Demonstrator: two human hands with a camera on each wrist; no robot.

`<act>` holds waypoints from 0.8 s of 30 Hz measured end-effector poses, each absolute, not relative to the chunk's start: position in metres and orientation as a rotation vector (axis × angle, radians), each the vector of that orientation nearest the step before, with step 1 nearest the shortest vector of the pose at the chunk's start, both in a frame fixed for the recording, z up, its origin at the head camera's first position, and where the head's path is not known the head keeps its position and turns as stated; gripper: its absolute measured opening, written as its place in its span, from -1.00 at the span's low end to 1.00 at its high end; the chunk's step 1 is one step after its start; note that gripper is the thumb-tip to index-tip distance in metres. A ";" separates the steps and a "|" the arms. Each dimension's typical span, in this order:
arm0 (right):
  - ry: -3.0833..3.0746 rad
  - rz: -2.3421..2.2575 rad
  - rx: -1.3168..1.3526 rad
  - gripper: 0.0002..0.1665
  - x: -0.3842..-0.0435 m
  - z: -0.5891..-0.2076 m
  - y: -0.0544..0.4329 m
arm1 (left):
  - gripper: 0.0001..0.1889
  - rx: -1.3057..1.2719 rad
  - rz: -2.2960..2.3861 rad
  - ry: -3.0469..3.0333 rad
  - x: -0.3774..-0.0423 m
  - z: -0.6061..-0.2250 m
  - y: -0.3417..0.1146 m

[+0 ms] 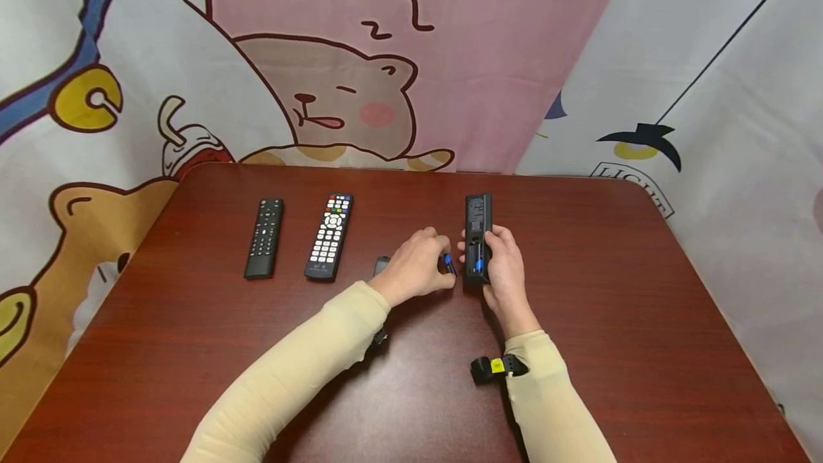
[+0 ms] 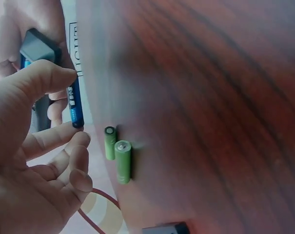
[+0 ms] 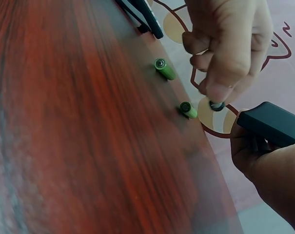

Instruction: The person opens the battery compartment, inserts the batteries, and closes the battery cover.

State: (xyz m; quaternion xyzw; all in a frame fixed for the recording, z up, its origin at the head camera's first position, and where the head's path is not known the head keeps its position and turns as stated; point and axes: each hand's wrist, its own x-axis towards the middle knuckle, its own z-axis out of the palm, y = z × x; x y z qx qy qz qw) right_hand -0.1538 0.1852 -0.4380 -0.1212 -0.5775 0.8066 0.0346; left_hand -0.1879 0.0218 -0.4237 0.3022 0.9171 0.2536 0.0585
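Note:
My left hand (image 1: 414, 266) pinches a blue battery (image 2: 75, 105) between thumb and fingertip, just left of the remote. In my right hand (image 1: 508, 263) is a black remote control (image 1: 477, 214), its back turned up and its battery compartment uncovered. Another blue battery (image 1: 479, 265) lies inside that compartment. Two green batteries (image 2: 123, 163) stand on the table near my left hand, best seen in both wrist views. Partly hidden behind my left wrist is a small dark grey piece (image 1: 381, 263).
To the left, a black remote with small buttons (image 1: 263, 238) and one with white buttons (image 1: 329, 236) lie side by side on the reddish-brown table (image 1: 161, 356). A printed cloth (image 1: 514, 34) hangs behind the table's far edge.

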 end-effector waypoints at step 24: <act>-1.815 2.462 -0.407 -0.71 -0.156 -0.441 0.172 | -0.57 0.898 1.011 2.808 -0.188 -0.405 0.012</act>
